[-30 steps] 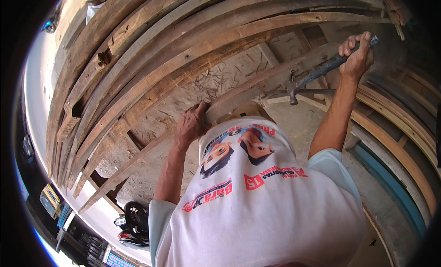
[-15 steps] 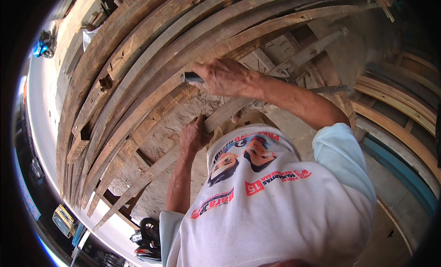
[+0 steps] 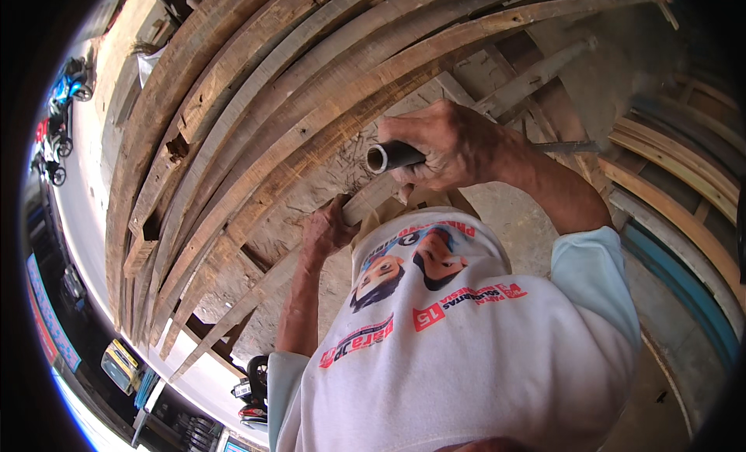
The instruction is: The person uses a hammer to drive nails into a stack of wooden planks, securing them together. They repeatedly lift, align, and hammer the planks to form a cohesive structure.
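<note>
My left hand (image 3: 327, 228) is closed round a narrow, greyish wooden plank (image 3: 268, 285), which slants from the lower left up past my front. My right hand (image 3: 454, 145) is wrapped round a black hollow tube (image 3: 398, 156), its round open end pointing left; whether it is the handle of a longer tool is hidden behind my fist and wrist. The tube is held above the plank. Just beyond my hands lie several long, weathered wooden beams (image 3: 311, 133), side by side.
Lighter timber pieces (image 3: 684, 160) are stacked at the right, beside a blue-green edge (image 3: 684, 289). Wood chips litter the ground. A motorcycle (image 3: 255, 390) stands at the lower left, near a road (image 3: 89, 211) with other parked vehicles.
My right hand has moved right and nearer to me with the black tube, away from the beams, and the tube's open end now shows. My left hand keeps its grip on the plank.
</note>
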